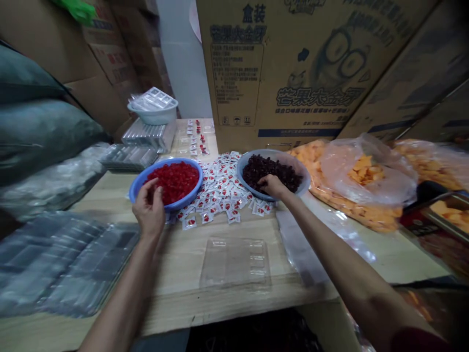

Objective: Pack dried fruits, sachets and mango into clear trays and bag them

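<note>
Hovering at 11 o'clock, left hand (148, 210) sits over the near rim of the blue bowl (186, 199) of red bits (176, 178); fingers loosely curled and apart, gripping nothing visible. Right hand (271, 186) at 1 o'clock is down in the second bowl (240, 173), on the dark bits (267, 168); fingers buried, can't tell if gripping. Sachets (220, 188) lie between the bowls. Clear tray (234, 261) sits on the table (179, 274) at 6 o'clock, apart from both hands. Tray stack (73, 264) at 8 o'clock, orange bags (366, 181) at 3.
</note>
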Tool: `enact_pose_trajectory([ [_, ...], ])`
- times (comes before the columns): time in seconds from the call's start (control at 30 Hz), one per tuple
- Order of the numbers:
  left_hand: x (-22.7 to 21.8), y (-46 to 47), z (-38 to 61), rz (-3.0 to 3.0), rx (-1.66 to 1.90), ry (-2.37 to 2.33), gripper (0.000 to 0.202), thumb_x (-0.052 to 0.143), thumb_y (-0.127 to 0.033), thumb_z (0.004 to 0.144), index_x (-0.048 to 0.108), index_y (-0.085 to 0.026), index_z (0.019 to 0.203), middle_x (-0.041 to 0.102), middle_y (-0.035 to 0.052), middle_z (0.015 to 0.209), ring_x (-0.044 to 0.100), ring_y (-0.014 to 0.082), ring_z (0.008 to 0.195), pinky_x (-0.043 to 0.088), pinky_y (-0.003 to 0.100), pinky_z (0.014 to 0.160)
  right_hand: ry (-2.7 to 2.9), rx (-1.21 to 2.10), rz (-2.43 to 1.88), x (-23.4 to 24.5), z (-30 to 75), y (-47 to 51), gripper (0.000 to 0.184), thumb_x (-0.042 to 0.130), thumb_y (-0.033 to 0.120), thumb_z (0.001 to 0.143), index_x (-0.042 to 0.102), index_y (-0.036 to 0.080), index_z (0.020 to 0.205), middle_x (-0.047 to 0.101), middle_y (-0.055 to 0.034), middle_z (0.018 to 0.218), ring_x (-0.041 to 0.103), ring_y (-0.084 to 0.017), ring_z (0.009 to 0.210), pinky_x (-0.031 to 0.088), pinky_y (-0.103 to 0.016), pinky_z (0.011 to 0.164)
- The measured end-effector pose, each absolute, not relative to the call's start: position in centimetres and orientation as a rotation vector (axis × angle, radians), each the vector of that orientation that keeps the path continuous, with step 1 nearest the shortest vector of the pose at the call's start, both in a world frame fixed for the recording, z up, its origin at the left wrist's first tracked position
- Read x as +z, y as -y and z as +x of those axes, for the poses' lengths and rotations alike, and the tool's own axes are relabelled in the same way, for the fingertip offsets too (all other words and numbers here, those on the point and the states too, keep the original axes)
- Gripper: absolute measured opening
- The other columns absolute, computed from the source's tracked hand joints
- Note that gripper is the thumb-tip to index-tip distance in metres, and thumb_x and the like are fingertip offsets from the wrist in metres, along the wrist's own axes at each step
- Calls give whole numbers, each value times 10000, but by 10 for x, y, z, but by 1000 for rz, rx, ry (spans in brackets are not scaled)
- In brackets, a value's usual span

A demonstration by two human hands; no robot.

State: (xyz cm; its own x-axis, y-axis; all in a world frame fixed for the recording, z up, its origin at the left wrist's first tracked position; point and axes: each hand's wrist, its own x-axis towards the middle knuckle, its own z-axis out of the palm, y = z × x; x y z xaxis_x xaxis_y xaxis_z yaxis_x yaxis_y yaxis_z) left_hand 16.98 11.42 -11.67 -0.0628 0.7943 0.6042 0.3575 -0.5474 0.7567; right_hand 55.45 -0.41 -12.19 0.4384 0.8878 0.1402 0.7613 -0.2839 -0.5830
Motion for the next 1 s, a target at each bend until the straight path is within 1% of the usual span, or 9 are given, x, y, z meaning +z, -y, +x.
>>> enact_pose_trajectory([
  [0.07, -117, -74, 174, 1777, 1519, -1166, 346, 623, -372, 884, 627, -214, 1192, 687, 40, 1021, 654, 170, 911, 526, 307, 863, 1357, 302, -2126, -133, 551, -6, 244, 681, -46, 609, 747, 179, 675, 739, -6, 708, 699, -158, 732, 546, -221, 774],
  [0.13, -120, -32, 183, 1813, 1262, -1056, 229, 645, -357, 878, 660, -223, 1063, 696, 25, 941, 658, 166, 855, 530, 296, 812, 1328, 299, -2121, -139, 552, -6, 206, 661, -23, 645, 741, 163, 682, 723, -14, 701, 684, -155, 723, 538, -234, 778],
  [0.23, -130, 21, 202, 1939, 928, -891, 107, 608, -319, 912, 679, -257, 965, 707, 30, 945, 658, 189, 885, 524, 333, 826, 1276, 224, -2073, -136, 559, 3, 150, 639, 55, 741, 749, 143, 791, 720, -49, 803, 668, -174, 776, 523, -288, 821],
  [0.37, -145, 57, 236, 2102, 745, -701, 109, 567, -294, 939, 672, -277, 918, 696, 67, 974, 643, 224, 955, 505, 398, 865, 1171, 73, -1984, -118, 565, 28, 155, 619, 154, 815, 726, 128, 923, 691, -97, 978, 633, -189, 816, 509, -332, 827],
  [0.53, -160, 68, 273, 2365, 530, -641, 71, 606, -239, 916, 667, -260, 887, 699, 60, 902, 614, 234, 890, 460, 434, 838, 1063, 218, -1531, -101, 522, 106, 167, 685, 277, 833, 675, 170, 961, 657, -29, 825, 595, -166, 718, 489, -297, 697],
  [0.63, -166, 70, 280, 2459, 527, -607, 119, 598, -239, 921, 696, -237, 853, 673, 81, 906, 574, 247, 924, 460, 432, 850, 1129, 382, -1567, -115, 475, 156, 129, 691, 322, 864, 667, 199, 897, 655, -14, 791, 575, -162, 702, 465, -284, 662],
  [0.7, -166, 73, 279, 2469, 571, -596, 167, 569, -252, 941, 724, -233, 883, 653, 91, 923, 555, 247, 948, 467, 420, 853, 1207, 441, -1641, -134, 448, 175, 92, 648, 291, 897, 672, 205, 877, 667, -23, 805, 589, -176, 742, 471, -299, 689],
  [0.83, -148, 70, 262, 2436, 694, -624, 191, 534, -270, 965, 717, -252, 1017, 660, 86, 993, 581, 234, 993, 478, 405, 885, 1438, 328, -1702, -167, 425, 178, 100, 579, 196, 923, 672, 202, 886, 666, -59, 869, 597, -227, 867, 480, -378, 795],
  [1.0, -101, -15, 220, 2430, 1161, -1180, 244, 548, -321, 947, 630, -242, 1162, 672, 93, 1145, 581, 265, 1129, 431, 436, 1019, 1661, 93, -1732, -181, 424, 171, 212, 535, 185, 962, 724, 222, 1049, 635, -126, 1152, 549, -297, 1110, 462, -475, 892],
])
